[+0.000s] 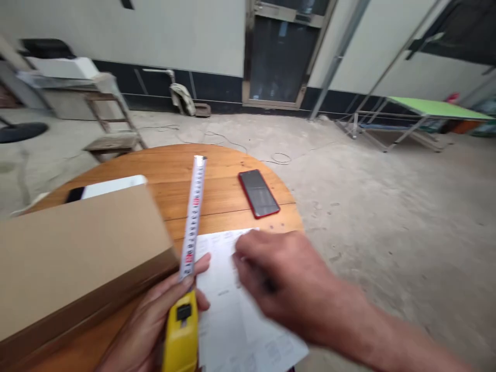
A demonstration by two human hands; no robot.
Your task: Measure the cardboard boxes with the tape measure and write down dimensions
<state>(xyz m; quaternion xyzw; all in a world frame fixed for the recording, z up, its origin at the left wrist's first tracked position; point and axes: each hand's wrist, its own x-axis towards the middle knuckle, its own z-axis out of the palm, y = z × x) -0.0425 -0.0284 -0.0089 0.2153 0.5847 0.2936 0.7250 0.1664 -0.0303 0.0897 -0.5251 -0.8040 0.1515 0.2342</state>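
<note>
A yellow tape measure (182, 330) rests in my left hand (143, 320), whose thumb and fingers close around the blade where it leaves the case. Its white blade (192, 217) extends away from me over the table, between the cardboard box and the phone. Over a sheet of printed paper (220, 320) is my right hand (271, 274), blurred by motion with its fingers curled closed. Something dark shows in that fist, too smeared to name. The brown cardboard box (85, 248) lies left of my left hand.
The round wooden table (220, 191) carries a red-edged phone (259, 194) beyond the paper. Behind the box lies a white flat object (112, 187) with a black end. A wooden chair (112, 142) stands past the table, and a green-topped folding table (437, 106) at the right.
</note>
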